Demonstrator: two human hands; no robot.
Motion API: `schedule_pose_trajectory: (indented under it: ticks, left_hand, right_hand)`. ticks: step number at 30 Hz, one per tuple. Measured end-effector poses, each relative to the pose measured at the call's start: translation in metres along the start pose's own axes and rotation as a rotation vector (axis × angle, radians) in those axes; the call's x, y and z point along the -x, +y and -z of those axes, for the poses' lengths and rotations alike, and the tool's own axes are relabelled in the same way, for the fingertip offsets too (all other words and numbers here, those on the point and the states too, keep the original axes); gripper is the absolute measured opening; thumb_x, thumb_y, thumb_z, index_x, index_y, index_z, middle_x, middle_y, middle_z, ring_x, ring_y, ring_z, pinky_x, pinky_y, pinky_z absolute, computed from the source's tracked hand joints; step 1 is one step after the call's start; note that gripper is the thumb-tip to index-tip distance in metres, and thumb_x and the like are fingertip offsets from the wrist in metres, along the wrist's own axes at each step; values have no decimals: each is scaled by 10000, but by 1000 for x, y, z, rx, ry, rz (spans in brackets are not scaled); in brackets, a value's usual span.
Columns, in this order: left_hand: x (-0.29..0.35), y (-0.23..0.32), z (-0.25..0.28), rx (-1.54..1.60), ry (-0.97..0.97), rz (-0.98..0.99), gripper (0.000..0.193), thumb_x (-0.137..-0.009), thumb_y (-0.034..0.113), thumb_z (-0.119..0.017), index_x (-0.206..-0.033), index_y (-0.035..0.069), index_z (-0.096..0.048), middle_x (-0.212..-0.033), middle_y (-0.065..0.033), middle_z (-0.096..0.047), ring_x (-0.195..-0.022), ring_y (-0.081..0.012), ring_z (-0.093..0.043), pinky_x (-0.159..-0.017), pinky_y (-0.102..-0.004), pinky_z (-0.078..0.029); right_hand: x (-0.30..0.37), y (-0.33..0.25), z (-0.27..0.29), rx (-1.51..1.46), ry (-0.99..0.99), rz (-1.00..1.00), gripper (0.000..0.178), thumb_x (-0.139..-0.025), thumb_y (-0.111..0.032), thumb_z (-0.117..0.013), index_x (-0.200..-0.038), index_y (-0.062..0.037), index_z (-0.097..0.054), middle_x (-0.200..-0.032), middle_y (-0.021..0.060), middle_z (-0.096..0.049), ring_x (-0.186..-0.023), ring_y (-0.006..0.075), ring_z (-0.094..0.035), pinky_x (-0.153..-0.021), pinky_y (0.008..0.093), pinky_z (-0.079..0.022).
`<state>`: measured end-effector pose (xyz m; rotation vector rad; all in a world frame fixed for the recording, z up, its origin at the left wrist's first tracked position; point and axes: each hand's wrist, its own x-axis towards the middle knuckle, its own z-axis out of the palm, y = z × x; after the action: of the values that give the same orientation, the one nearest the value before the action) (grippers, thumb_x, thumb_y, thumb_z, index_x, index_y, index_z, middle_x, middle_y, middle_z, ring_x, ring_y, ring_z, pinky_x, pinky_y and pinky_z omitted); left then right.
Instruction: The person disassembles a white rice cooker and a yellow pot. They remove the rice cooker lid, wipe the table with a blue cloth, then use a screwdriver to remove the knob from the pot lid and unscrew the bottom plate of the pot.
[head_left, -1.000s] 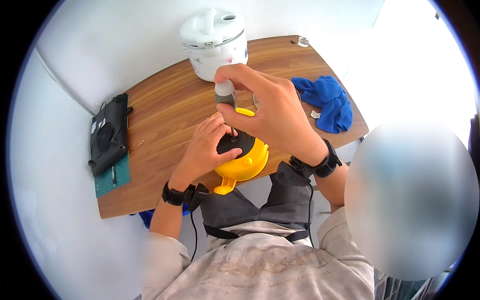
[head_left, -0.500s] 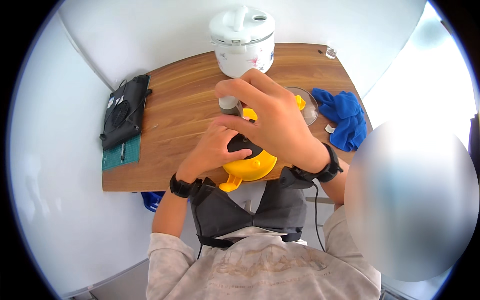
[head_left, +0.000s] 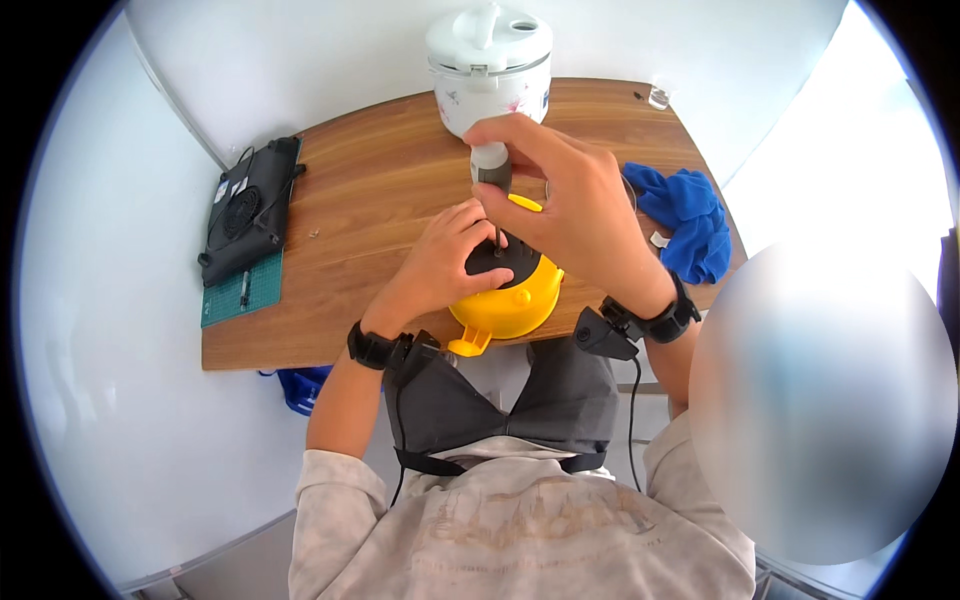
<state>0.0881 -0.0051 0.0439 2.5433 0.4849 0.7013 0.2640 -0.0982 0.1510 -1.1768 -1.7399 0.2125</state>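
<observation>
A yellow pot [head_left: 515,312] lies bottom up near the table's front edge, its round black base [head_left: 515,268] facing me. My right hand [head_left: 580,205] grips the grey and white handle of a screwdriver [head_left: 491,168] from above. The screwdriver stands nearly upright, its shaft reaching down to the black base; whether its tip sits in a screw is too small to tell. My left hand [head_left: 440,258] holds the pot at the left side of the base, thumb lying on the black part and fingers curled close to the shaft.
A white rice cooker [head_left: 490,95] stands at the back. To the right lie a blue cloth [head_left: 690,220] and a mostly hidden glass lid [head_left: 630,192]. On the left, a black appliance [head_left: 250,210] rests on a green mat [head_left: 262,290]. A small glass [head_left: 658,97] sits far right.
My right hand has moved right with the screwdriver, which is now more upright. My left hand has shifted slightly over the base, and the screwdriver's shaft has come into sight.
</observation>
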Motion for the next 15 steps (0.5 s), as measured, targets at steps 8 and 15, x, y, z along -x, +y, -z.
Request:
schedule_pose_trajectory:
  ticks: [8,15]
  left_hand:
    - [-1,-2,-3,-8,-1,-12,379,-816,369,-773,-989,65,-626,-1158,-112,-556,-1171,-321,-517,-1042,-430,-386]
    - [4,-5,-4,-47,-4,3,395,-831,398,-769,-994,67,-630,-1291,-140,-551,-1311,-344,-469,-1100,-456,-350]
  right_hand:
    - [2,4,-9,248,196,226,333,-793,-171,-808,-1098,-137,-679,-919,73,-621,-776,258,-648,-675,340,-539]
    - [0,6,-7,206,182,136,312,-800,-148,-806,-1088,-126,-685,-895,70,-617,-738,264,-636,-649,354,-524]
